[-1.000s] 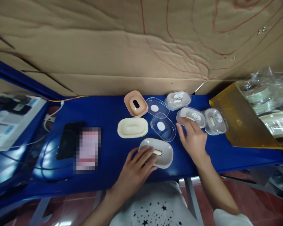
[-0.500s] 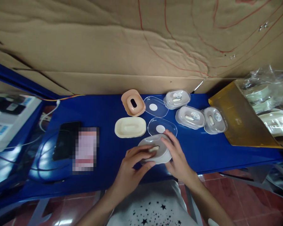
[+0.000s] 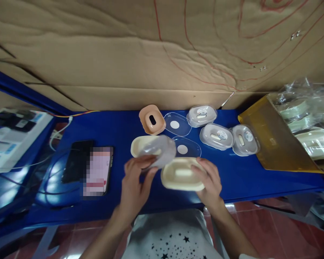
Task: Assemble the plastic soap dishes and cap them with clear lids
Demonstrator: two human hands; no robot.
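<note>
My left hand (image 3: 137,180) grips a greyish oval piece (image 3: 166,149), blurred by motion and raised at a tilt over the table. Below and right of it, my right hand (image 3: 209,181) has its fingers on the right end of a cream oval dish (image 3: 175,181) with a raised middle. Partly covered by the grey piece is a second cream oval dish (image 3: 137,145). Behind lie two clear oval lids with white round stickers, the near lid (image 3: 190,145) and the far lid (image 3: 182,126). A peach-coloured dish (image 3: 144,117) with a dark slot sits beside the far lid.
Three lidded oval boxes (image 3: 218,136) with round labels stand at the right. Beyond them is a yellowish carton (image 3: 270,140) of plastic-wrapped pieces. Two phones (image 3: 77,158) and cables lie on the left of the blue table (image 3: 118,124). A cardboard wall (image 3: 110,61) closes the back.
My left hand has lifted the grey piece off the cream dish and moved left with it, uncovering the dish's inside. My right hand has shifted slightly right and down, staying with the dish.
</note>
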